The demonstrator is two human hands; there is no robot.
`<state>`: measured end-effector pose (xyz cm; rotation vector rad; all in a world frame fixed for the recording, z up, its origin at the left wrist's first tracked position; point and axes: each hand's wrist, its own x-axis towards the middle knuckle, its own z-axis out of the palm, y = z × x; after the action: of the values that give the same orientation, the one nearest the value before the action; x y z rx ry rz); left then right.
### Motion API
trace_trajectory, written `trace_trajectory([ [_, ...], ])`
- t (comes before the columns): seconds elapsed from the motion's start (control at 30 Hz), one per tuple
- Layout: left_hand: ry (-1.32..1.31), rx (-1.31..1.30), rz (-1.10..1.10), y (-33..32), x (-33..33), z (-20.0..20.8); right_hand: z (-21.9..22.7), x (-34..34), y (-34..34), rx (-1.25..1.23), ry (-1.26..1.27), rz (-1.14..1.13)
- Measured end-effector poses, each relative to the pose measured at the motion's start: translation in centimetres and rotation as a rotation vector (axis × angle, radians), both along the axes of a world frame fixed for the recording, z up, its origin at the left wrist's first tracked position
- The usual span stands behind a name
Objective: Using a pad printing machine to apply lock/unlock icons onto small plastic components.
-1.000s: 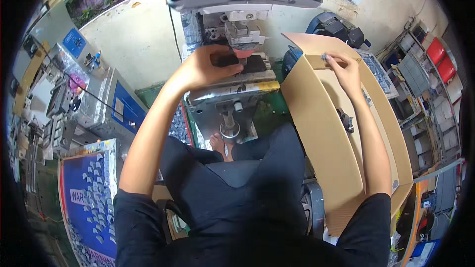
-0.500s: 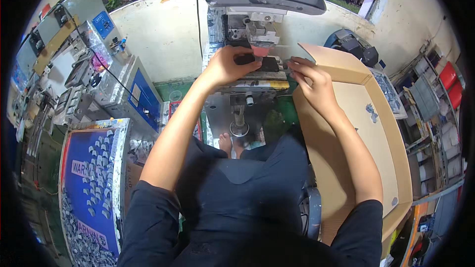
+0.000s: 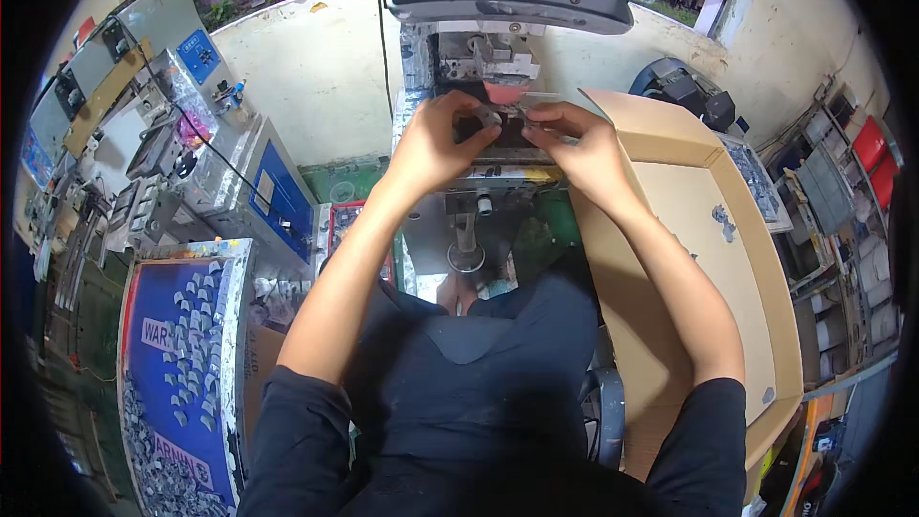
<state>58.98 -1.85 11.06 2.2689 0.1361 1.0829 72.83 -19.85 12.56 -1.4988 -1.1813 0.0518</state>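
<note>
In front of me stands a pad printing machine (image 3: 507, 0) with a pink pad (image 3: 505, 93) under its head. My left hand (image 3: 438, 142) is closed at the machine's work area, thumb and forefinger pinching a small grey piece (image 3: 489, 119). Close on its right, my right hand (image 3: 586, 151) is also closed in a pinch, its fingertips just below and right of the pad. What those right fingertips hold is too small to make out. Both hands partly cover the machine's bed below the pad.
At my right lies a large open cardboard box (image 3: 780, 325) with a few small grey pieces (image 3: 723, 220) inside. On my left, a blue board (image 3: 158, 292) bears rows and a heap of grey pieces. A blue-and-grey cabinet (image 3: 278, 182) stands behind it.
My right hand has moved left from beside the box flap to the machine, close to my left hand. The left hand stays near the pad, and the small grey piece now shows at its fingertips.
</note>
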Motion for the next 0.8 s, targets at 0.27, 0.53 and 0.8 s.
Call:
trace_trajectory([
  [0.27, 0.001, -0.390, -0.192, -4.8, -11.4, -0.7, -0.8, -0.8, 3.0, -0.039, -0.001, 0.041],
  [0.53, -0.143, -0.227, -0.232, -4.3, -20.8, 1.3, 0.3, -0.9, 3.1, -0.174, -0.186, -0.070],
  [0.8, -0.200, -0.006, -0.241, -3.9, -23.4, 1.6, -0.3, -1.4, 2.8, -0.215, -0.459, -0.116],
])
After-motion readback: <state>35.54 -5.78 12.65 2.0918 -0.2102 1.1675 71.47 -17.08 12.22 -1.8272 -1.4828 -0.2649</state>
